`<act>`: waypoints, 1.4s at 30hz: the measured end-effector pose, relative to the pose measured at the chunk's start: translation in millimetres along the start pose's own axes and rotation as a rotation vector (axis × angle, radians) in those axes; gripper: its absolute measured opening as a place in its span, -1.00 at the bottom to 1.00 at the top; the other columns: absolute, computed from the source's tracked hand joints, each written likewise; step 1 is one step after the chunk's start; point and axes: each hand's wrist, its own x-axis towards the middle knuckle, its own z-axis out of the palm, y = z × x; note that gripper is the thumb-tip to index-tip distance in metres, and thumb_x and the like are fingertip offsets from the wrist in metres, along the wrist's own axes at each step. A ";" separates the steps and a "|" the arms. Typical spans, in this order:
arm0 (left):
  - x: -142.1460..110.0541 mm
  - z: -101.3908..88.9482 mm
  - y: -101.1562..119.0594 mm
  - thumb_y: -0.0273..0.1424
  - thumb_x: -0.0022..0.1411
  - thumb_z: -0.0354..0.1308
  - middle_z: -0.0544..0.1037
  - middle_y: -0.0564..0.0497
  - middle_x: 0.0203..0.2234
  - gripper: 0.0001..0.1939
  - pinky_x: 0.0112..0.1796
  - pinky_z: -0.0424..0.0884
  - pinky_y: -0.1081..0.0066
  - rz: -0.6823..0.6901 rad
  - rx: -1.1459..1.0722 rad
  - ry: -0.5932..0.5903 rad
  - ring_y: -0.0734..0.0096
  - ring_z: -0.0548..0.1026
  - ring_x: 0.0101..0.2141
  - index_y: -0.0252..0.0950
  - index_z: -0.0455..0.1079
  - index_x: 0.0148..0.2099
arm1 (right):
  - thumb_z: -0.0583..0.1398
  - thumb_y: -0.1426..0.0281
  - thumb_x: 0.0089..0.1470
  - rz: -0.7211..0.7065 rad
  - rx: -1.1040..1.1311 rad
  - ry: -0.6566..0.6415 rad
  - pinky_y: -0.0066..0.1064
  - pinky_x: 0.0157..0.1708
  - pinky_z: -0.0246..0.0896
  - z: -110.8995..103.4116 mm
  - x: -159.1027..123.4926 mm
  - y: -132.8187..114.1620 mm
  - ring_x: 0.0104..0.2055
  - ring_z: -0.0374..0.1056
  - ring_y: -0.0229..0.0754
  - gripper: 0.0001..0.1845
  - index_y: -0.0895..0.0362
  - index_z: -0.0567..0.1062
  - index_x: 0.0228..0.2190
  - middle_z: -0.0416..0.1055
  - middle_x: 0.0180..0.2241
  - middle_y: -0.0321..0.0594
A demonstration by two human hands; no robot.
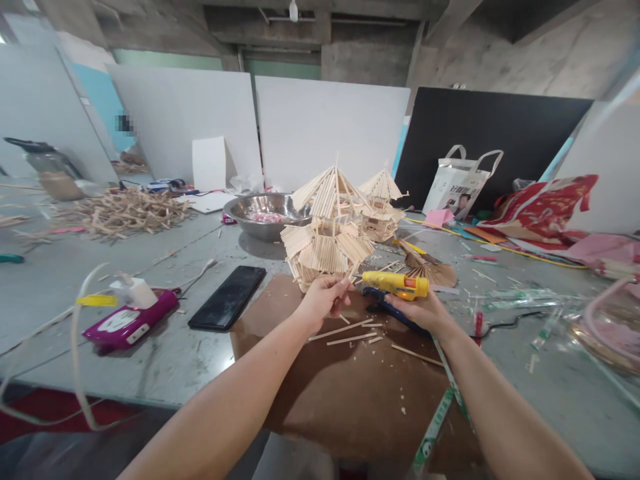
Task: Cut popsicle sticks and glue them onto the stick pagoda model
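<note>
My right hand (pixel 423 312) is wrapped round the handle of a yellow and blue hot glue gun (pixel 395 284), its nozzle pointing left. Close to that nozzle, my left hand (pixel 326 301) is closed in a pinch; whatever sits between its fingertips is too small to make out. Just behind my left hand stands a tiered pavilion model (pixel 327 243) built of thin wooden sticks, with a pointed roof. A second stick pavilion (pixel 381 207) rises behind it to the right. Loose wooden sticks (pixel 350 339) lie on the brown board (pixel 350 400) below my hands.
A black phone (pixel 227 298) and a purple power strip (pixel 133 320) with a white plug lie to the left. Farther back are a steel bowl (pixel 267 227) and a stick pile (pixel 130 212). Clear wrappers (pixel 520 298), cables and a white bag (pixel 457 183) occupy the right.
</note>
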 end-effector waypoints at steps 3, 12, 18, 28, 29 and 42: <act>-0.3 0.3 0.5 -0.23 -0.04 0.06 0.32 0.12 -0.75 -0.74 -0.77 0.00 0.61 -0.005 0.002 0.002 0.72 0.12 -0.82 -0.38 0.29 -0.45 | 0.24 0.32 -0.35 -0.016 0.011 0.016 -0.30 -0.34 0.30 -0.3 0.9 1.3 -0.41 0.36 -0.17 -0.74 0.13 0.45 -0.48 0.45 -0.45 -0.24; 0.3 0.0 0.0 -0.25 -0.04 0.06 0.31 0.13 -0.76 -0.76 -0.77 0.02 0.60 0.007 0.012 -0.018 0.70 0.14 -0.81 -0.37 0.29 -0.46 | 0.25 0.35 -0.38 0.043 0.039 0.057 -0.37 -0.47 0.30 0.0 0.6 -9.5 -0.47 0.35 -0.19 -0.80 0.13 0.43 -0.54 0.44 -0.53 -0.26; -0.1 -0.5 -0.1 -0.25 -0.02 0.04 0.30 0.13 -0.76 -0.76 -0.78 0.01 0.60 0.023 0.028 -0.034 0.70 0.13 -0.82 -0.37 0.29 -0.48 | 0.26 0.33 -0.42 0.039 0.060 0.113 -0.42 -0.52 0.27 -0.5 -0.2 -13.7 -0.50 0.33 -0.21 -0.76 0.14 0.43 -0.55 0.42 -0.56 -0.27; 0.6 -0.6 -1.3 -0.26 -0.03 0.05 0.31 0.13 -0.76 -0.76 -0.78 0.01 0.59 0.037 0.041 -0.047 0.69 0.13 -0.82 -0.38 0.29 -0.49 | 0.26 0.33 -0.41 0.032 0.122 0.119 -0.48 -0.60 0.20 -3.9 3.5 -4.0 -0.59 0.26 -0.29 -0.77 0.17 0.41 -0.58 0.35 -0.63 -0.30; 0.3 -0.3 -1.0 -0.26 -0.03 0.05 0.31 0.13 -0.76 -0.76 -0.78 0.01 0.59 0.036 0.043 -0.046 0.70 0.13 -0.82 -0.38 0.29 -0.49 | 0.27 0.33 -0.42 0.030 0.131 0.121 -0.48 -0.59 0.20 -4.2 3.8 -3.8 -0.59 0.26 -0.29 -0.77 0.17 0.41 -0.58 0.35 -0.63 -0.30; 1.7 -1.4 -3.1 -0.25 -0.04 0.05 0.32 0.13 -0.76 -0.75 -0.78 0.01 0.60 0.020 0.044 -0.067 0.71 0.14 -0.83 -0.37 0.29 -0.49 | 0.25 0.29 -0.39 -0.031 0.106 0.133 -0.48 -0.63 0.18 -5.8 4.1 -3.7 -0.61 0.22 -0.32 -0.74 0.18 0.41 -0.56 0.34 -0.62 -0.27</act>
